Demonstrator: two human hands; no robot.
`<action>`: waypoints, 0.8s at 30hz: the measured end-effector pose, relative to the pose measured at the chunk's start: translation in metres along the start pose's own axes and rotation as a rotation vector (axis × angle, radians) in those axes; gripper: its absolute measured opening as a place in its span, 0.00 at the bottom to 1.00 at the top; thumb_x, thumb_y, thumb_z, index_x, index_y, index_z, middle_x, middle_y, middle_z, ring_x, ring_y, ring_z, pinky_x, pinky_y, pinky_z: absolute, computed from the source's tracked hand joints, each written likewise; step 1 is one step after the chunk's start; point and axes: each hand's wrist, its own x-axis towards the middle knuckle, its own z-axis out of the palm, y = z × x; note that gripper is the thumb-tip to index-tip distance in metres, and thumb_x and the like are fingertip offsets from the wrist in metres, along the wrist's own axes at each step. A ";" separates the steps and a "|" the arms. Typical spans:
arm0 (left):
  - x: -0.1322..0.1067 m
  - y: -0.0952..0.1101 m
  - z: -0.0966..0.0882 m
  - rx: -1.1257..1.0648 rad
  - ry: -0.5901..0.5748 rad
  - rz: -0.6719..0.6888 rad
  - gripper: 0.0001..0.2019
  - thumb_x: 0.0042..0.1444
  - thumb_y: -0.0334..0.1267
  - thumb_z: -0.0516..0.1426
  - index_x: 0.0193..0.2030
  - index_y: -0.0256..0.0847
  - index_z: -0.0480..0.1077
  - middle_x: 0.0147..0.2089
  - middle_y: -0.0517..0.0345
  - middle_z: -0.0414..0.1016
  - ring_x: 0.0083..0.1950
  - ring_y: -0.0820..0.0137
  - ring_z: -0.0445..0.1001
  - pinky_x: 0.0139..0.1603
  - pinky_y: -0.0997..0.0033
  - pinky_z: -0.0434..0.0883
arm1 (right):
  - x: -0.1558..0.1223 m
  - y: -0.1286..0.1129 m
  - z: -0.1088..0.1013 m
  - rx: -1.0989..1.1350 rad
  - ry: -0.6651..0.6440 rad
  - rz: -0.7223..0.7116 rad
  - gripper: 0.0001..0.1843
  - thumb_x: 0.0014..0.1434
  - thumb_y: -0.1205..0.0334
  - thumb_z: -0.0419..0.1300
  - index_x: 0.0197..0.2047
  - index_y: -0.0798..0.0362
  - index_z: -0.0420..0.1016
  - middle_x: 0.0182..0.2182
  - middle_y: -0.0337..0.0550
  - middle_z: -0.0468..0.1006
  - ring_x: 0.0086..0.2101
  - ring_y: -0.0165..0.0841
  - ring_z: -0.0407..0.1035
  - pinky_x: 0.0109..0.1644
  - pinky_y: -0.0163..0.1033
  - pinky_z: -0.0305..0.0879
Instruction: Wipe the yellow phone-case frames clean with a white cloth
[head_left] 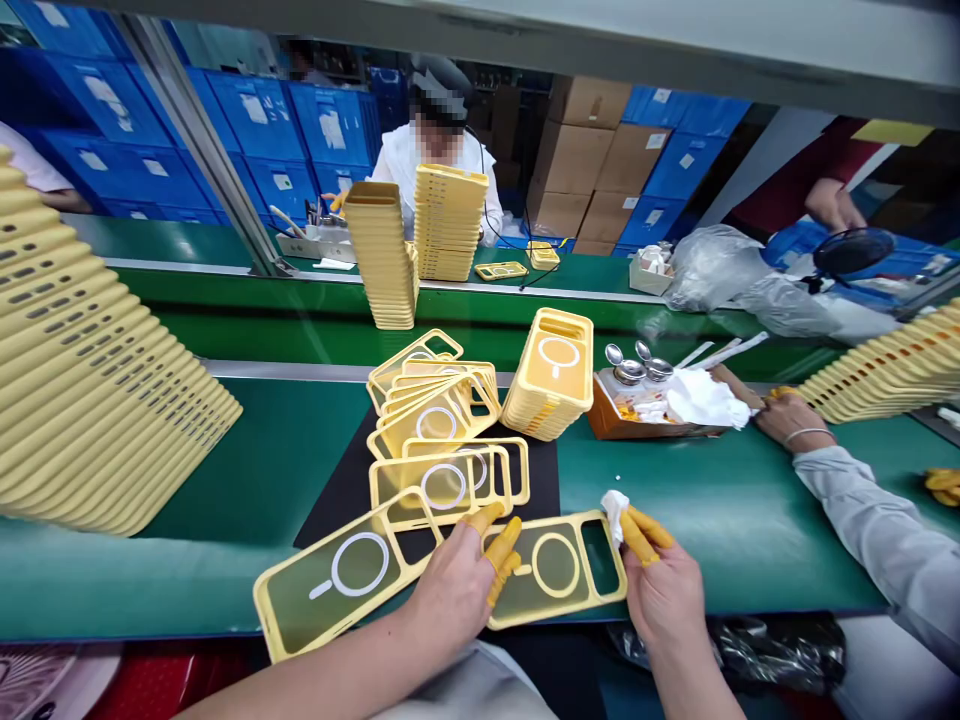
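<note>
My left hand (461,580), with yellow finger cots, presses its fingers on a yellow phone case (559,575) lying flat at the near edge of the green table (720,520). My right hand (660,585) pinches a small white cloth (615,503) at that case's right end. Another yellow case (337,585) lies tilted just left of my left hand. Behind them, a fanned heap of yellow cases (439,430) rests on a black mat (352,490).
A neat stack of cases (551,375) stands beyond the heap. Long leaning rows of cases fill the left (90,390) and right (892,370). A co-worker's sleeved arm (862,510) reaches to a brown tray (645,405) with metal-capped bottles and cloths. Another person sits across the belt.
</note>
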 end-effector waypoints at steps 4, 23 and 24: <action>-0.005 -0.012 -0.012 0.115 -0.068 0.232 0.41 0.51 0.63 0.53 0.63 0.33 0.55 0.57 0.34 0.63 0.59 0.45 0.60 0.56 0.43 0.63 | 0.002 0.006 0.011 -0.078 0.023 -0.043 0.22 0.32 0.57 0.74 0.34 0.53 0.79 0.35 0.42 0.80 0.39 0.36 0.72 0.47 0.40 0.69; -0.003 -0.004 -0.011 0.169 -0.078 0.154 0.41 0.49 0.57 0.55 0.62 0.29 0.53 0.53 0.36 0.67 0.54 0.49 0.64 0.56 0.47 0.61 | -0.031 -0.019 0.027 -1.071 -0.665 -1.185 0.13 0.56 0.74 0.54 0.42 0.52 0.74 0.37 0.45 0.75 0.46 0.40 0.64 0.54 0.53 0.52; -0.002 -0.002 -0.011 0.175 -0.079 0.147 0.39 0.51 0.57 0.54 0.62 0.29 0.55 0.53 0.36 0.67 0.54 0.49 0.64 0.56 0.47 0.61 | -0.032 -0.017 0.024 -1.055 -0.695 -1.195 0.15 0.56 0.75 0.53 0.44 0.53 0.73 0.38 0.46 0.75 0.45 0.39 0.64 0.54 0.53 0.53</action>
